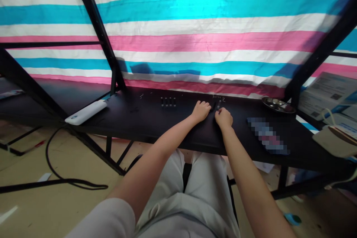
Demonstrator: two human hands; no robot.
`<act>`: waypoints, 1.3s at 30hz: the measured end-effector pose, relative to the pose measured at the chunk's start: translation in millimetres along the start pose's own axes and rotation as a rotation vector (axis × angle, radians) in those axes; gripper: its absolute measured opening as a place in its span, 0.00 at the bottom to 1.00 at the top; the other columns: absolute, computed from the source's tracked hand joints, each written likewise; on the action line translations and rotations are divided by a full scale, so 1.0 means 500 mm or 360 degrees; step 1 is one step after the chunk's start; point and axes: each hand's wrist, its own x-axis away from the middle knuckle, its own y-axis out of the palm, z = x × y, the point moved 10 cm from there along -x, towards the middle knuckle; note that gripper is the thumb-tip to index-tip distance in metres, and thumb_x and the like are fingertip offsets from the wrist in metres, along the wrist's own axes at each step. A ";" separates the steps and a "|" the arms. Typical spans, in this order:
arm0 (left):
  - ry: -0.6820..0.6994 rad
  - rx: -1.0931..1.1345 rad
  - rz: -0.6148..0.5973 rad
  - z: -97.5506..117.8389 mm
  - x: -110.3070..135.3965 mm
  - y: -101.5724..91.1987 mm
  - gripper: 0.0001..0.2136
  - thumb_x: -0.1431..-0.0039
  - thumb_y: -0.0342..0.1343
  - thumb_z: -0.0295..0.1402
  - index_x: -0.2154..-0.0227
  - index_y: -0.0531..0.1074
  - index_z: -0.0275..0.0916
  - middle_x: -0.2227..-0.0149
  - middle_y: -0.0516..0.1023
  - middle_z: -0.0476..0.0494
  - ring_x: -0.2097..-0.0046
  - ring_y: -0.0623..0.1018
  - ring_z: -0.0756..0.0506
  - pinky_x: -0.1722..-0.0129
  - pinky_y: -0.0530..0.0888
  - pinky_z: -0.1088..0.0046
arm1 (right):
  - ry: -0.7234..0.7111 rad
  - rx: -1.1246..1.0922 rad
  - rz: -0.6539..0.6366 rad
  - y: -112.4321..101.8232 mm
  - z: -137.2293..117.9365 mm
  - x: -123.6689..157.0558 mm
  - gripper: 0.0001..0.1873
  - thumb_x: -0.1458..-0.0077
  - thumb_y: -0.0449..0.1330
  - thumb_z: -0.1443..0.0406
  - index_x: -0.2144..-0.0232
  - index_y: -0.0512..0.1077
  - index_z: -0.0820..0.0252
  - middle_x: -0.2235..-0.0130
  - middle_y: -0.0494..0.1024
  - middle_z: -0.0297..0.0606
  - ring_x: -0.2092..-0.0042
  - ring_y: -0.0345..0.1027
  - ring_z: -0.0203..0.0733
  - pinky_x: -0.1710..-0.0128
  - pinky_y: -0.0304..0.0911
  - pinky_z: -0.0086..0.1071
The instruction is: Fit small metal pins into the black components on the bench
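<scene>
My left hand [201, 112] rests low over the black table, its fingers curled down; whatever sits under the fingertips is hidden. Close by on its right, my right hand [224, 118] is closed in a pinch at the lower end of a small dark cylinder [219, 103] with pale ends. Between the two hands lies another thin dark piece, too small to name. Several similar dark cylinders [168, 102] with light ends stand in a neat row to the left of my hands. Tiny white bits [218, 97] are scattered just beyond my fingers.
A shiny metal dish [278, 105] sits at the table's right end, with a blurred-out flat object [267, 135] nearer me. At the left end lies a white oblong device [87, 112]. Black frame posts [103, 41] rise at both sides before a striped sheet [195, 41]. Boxes [330, 95] stand far right.
</scene>
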 end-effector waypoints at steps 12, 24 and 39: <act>-0.0056 0.0271 0.0082 -0.101 0.134 -0.055 0.06 0.40 0.49 0.32 0.65 0.69 0.37 0.62 0.74 0.44 0.59 0.70 0.45 0.57 0.60 0.65 | -0.0219 -0.0452 0.0167 -0.004 -0.029 -0.003 0.14 0.48 0.52 0.61 0.63 0.72 0.60 0.63 0.76 0.45 0.61 0.69 0.47 0.60 0.61 0.38; -0.0259 0.0400 0.0430 -0.137 0.174 -0.117 0.06 0.38 0.46 0.30 0.63 0.67 0.36 0.63 0.73 0.42 0.60 0.70 0.45 0.60 0.64 0.68 | -0.0368 -0.1520 0.0149 -0.004 -0.059 0.005 0.21 0.59 0.62 0.48 0.71 0.67 0.59 0.73 0.74 0.39 0.72 0.68 0.40 0.68 0.64 0.35; -0.0103 0.0373 0.0395 -0.101 0.168 -0.122 0.10 0.36 0.41 0.31 0.62 0.66 0.36 0.61 0.73 0.40 0.59 0.70 0.45 0.59 0.63 0.67 | -0.0287 -0.1850 -0.0219 0.019 -0.086 0.018 0.24 0.62 0.64 0.47 0.74 0.65 0.59 0.76 0.76 0.36 0.77 0.65 0.34 0.73 0.61 0.30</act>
